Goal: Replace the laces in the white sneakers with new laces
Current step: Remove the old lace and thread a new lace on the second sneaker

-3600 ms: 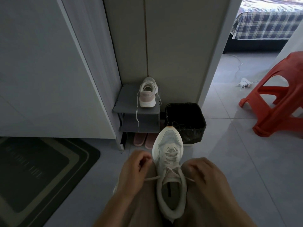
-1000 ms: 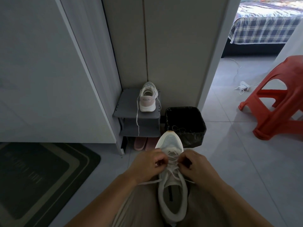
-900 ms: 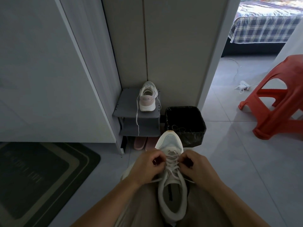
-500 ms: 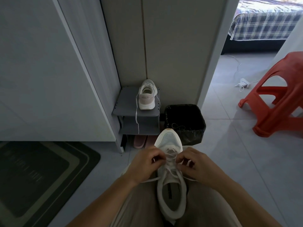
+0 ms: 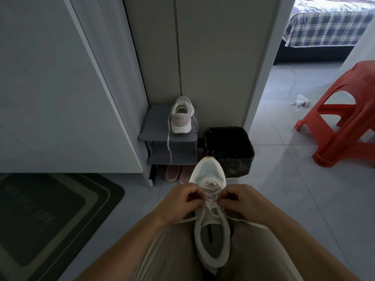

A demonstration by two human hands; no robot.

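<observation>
the white sneaker [image 5: 212, 240] sits wedged between the thighs, toe pointing away. the left hand [image 5: 182, 201] and right hand [image 5: 242, 201] flank its eyelets, fingers curled tight, each pinching the lace [image 5: 250, 223] at the middle rows; loose ends trail over both legs. best to pull each crossing snug and flat, keeping both ends even, before the next eyelets. beyond, the second sneaker [image 5: 181, 118] waits on the grey rack [image 5: 156, 124], its lace dangling.

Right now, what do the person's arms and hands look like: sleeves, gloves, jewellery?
Both are bare: the left hand and right hand wear no gloves, and no ring, watch or sleeve shows on either forearm. Beige trousers cover the legs.
</observation>
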